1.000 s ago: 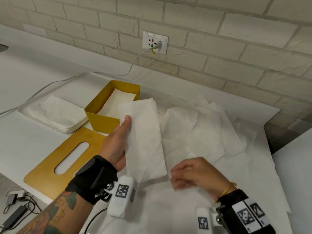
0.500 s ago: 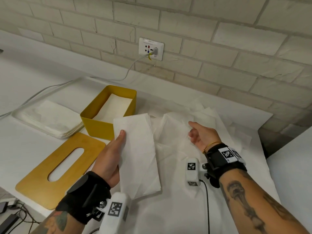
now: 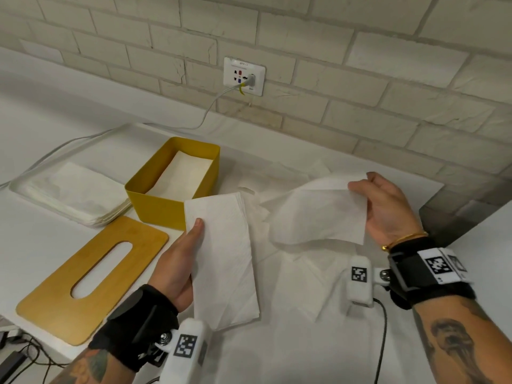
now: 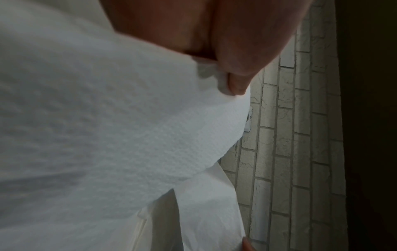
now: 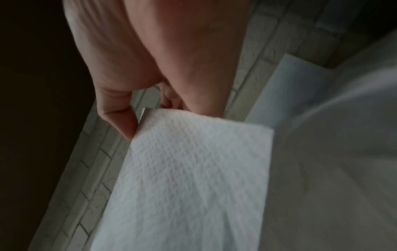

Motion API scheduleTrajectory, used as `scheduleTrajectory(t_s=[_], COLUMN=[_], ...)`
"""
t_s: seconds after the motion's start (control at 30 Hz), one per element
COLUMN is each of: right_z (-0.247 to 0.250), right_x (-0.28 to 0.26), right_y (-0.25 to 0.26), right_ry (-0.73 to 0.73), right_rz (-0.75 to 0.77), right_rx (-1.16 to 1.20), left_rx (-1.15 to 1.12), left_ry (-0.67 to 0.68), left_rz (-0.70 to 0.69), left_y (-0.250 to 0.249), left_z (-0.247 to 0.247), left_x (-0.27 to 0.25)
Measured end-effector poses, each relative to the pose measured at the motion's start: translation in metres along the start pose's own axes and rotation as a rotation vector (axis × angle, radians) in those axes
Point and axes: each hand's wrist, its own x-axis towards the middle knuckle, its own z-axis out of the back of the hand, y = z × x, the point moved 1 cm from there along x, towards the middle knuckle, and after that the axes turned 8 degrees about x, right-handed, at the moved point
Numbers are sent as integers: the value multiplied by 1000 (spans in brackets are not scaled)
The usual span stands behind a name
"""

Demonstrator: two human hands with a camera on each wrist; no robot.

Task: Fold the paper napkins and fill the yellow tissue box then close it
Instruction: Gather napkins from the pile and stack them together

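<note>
No brand or legible writing showed; the wall socket's [image 3: 244, 76] small label was too blurred to read, and the wrist bands bore only black-and-white square markers. The left hand [image 3: 177, 268] gripped a stack of folded napkins [image 3: 221, 259], thumb on top, just beside the open yellow tissue box [image 3: 171, 209], which held paper inside. The right hand [image 3: 388, 209] pinched a single unfolded napkin [image 3: 315, 214] above loose napkins [image 3: 304, 278] spread on the table. The slotted wooden lid [image 3: 91, 278] lay in front of the box, beside a tray of napkins [image 3: 74, 192].
</note>
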Motion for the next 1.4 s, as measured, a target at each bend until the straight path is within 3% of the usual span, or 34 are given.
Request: scheduleTrajectory(t_s=[0.13,0.33,0.47,0.63,0.9,1.07,1.2,1.3,1.4], right_z=[17,59,73,79,80,64,41,9,-23], right_x=[-9,-27,-45,-60,-47,-49,-62,-82,-95], right_y=[25,-8,-16,-20,-22,2,39,68,87], right_ry=[-47,-201,-49,113,49,53,212,473,622], right_rz=[74,46,-66,-185,-54,134,345,264,238], right_rx=[-43,-261,-281,-483,-843,-1034,-1007,-812,-711], left_rx=[34,61,67,61,99,118,148,199,222], left_ry=[2,-3,-10,2,19,24,65,73,101], left_rz=[2,11,25,17,10,-36,-99,-160,-191], left_y=[4,6,8,10,9,2,-15,-29,-41], left_z=[-7,-8,-2,-5,-13,-11,-15,-20,-32], left_x=[-1,-3,-1,1,4,6,5,7,8])
